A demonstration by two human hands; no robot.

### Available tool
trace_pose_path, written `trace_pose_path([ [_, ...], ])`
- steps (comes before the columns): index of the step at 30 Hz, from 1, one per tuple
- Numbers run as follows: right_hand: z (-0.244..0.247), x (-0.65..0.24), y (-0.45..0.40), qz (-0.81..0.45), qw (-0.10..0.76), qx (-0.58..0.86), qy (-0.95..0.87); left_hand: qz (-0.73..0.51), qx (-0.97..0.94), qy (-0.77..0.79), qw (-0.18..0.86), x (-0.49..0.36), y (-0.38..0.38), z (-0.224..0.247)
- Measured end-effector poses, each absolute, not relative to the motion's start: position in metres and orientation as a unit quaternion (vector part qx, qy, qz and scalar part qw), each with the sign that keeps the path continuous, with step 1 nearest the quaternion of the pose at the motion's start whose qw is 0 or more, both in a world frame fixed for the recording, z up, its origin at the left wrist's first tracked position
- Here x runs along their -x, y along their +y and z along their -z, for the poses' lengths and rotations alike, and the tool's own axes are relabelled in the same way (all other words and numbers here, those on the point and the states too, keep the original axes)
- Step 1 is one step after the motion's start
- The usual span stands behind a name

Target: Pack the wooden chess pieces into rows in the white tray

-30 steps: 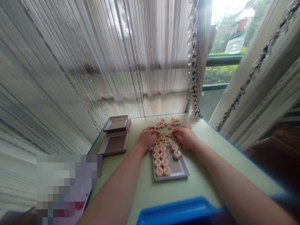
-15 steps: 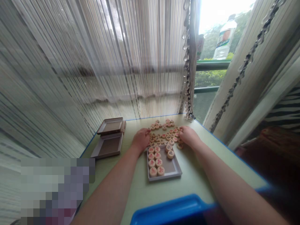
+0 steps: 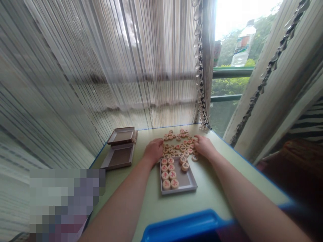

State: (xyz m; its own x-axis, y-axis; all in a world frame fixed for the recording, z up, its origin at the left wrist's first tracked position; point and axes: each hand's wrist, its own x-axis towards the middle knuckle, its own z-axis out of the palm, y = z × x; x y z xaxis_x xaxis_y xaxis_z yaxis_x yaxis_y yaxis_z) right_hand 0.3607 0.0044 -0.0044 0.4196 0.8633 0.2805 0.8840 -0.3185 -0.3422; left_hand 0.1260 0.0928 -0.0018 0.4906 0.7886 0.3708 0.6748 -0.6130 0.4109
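Several round wooden pieces with red or dark characters [image 3: 178,147] lie loose on the pale green table [image 3: 151,201]. My left hand [image 3: 153,150] rests at their left edge, its fingers curled against the pieces; whether it grips one is hidden. On the right side of the pieces is my right hand [image 3: 204,146], fingers bent and slightly apart, touching the outer pieces, with nothing visibly held. Nearer me sits a shallow box [image 3: 185,192] with two columns of red-marked pieces [image 3: 172,174] on its left and a few dark-marked pieces [image 3: 185,166] at its upper right.
Two more shallow boxes [image 3: 121,157] stand at the table's left edge, one partly on a lid. A blue plastic edge [image 3: 181,223] is close in front of me. Striped curtains hang behind the table, and a bottle [image 3: 243,45] stands by the window at right.
The whole view has shifted slightly, moving everything a little to the right. The fingers of my right hand look a bit more spread; the pieces in the box look the same.
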Motion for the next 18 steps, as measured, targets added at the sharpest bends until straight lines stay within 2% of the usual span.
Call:
trace_pose_path([
  [8,-0.006,-0.344,-0.002,0.018,0.239,0.727,-0.643,-0.306,-0.848,0.418,0.114,-0.125,0.092,0.001],
  [14,0.006,-0.343,0.008,0.032,0.223,0.743,-0.63,-0.317,-0.846,0.414,0.112,-0.124,0.092,0.002],
  [18,0.007,-0.34,0.009,0.033,0.249,0.768,-0.589,-0.32,-0.847,0.411,0.112,-0.124,0.093,0.004],
])
